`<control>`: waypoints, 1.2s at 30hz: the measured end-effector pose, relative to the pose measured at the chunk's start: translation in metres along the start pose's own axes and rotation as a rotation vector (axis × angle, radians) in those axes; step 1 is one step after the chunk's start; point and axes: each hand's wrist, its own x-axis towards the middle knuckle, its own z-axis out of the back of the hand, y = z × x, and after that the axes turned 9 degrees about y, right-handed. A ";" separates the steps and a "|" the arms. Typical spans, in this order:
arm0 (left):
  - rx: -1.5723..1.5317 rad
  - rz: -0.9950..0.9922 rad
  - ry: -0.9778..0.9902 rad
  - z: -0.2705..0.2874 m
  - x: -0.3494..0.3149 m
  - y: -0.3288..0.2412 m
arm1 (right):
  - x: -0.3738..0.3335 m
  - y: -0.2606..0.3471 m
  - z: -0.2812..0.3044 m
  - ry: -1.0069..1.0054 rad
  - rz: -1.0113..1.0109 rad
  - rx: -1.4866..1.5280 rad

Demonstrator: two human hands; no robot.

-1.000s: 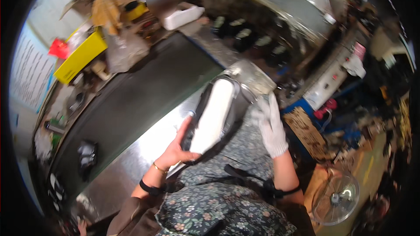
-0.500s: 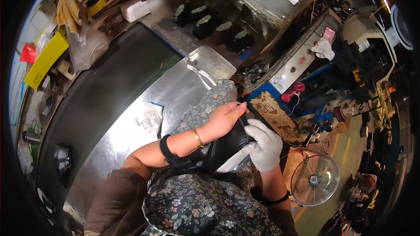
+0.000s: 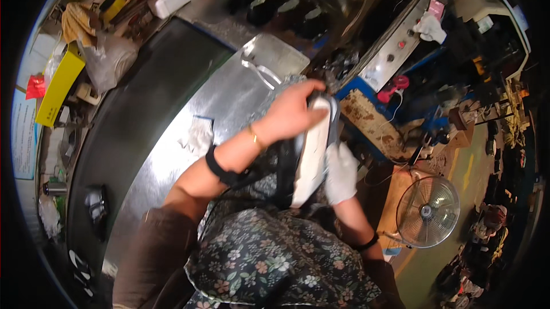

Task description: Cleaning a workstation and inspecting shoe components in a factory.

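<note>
Over my lap a black shoe point(image 3: 313, 157) is turned so that its long, pale bottom shows, one end pointing away from me. My bare left hand point(image 3: 293, 111), with a gold bangle at the wrist, is wrapped round the shoe's far end, thumb on the pale bottom. A white glove covers my right hand point(image 3: 341, 172), which grips the shoe's right side nearer to me; motion blurs its fingers. The shoe's black upper is mostly hidden beneath. A floral apron point(image 3: 269, 257) covers my lap.
On the metal table point(image 3: 163, 166) to my left lie a white glove point(image 3: 197, 136) and a silver two-handled tool point(image 3: 260, 73). Beyond runs a dark conveyor belt point(image 3: 143, 91) carrying a black shoe point(image 3: 95, 203). A control panel point(image 3: 395, 45) and a fan point(image 3: 428, 211) stand on the right.
The shoe has been turned, so its pale bottom now faces up instead of the black upper. My left hand has moved from the upper to the far end. My view has shifted slightly.
</note>
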 end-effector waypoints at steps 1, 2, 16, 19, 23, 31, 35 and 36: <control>-0.097 0.048 0.037 0.004 0.004 -0.005 | 0.003 -0.003 0.006 0.018 0.046 0.210; -0.193 0.095 0.071 0.008 0.003 -0.011 | 0.004 -0.008 0.010 0.034 0.094 0.421; -0.198 0.089 0.114 0.019 -0.057 0.015 | 0.009 0.013 -0.029 0.167 0.313 -1.038; -0.139 0.104 0.115 0.021 -0.047 0.023 | 0.018 0.045 -0.040 0.025 0.087 -1.156; -0.268 0.134 0.232 0.032 -0.047 0.016 | 0.018 0.028 -0.017 0.197 0.048 -0.716; -0.878 0.098 0.017 0.022 -0.068 0.044 | 0.000 -0.018 -0.025 0.308 0.209 -0.127; 0.068 0.346 -0.233 0.006 -0.087 0.009 | 0.002 0.019 -0.055 0.252 0.127 -0.212; 0.465 0.436 -0.208 0.008 -0.091 -0.002 | -0.001 0.029 -0.062 0.267 0.124 -0.211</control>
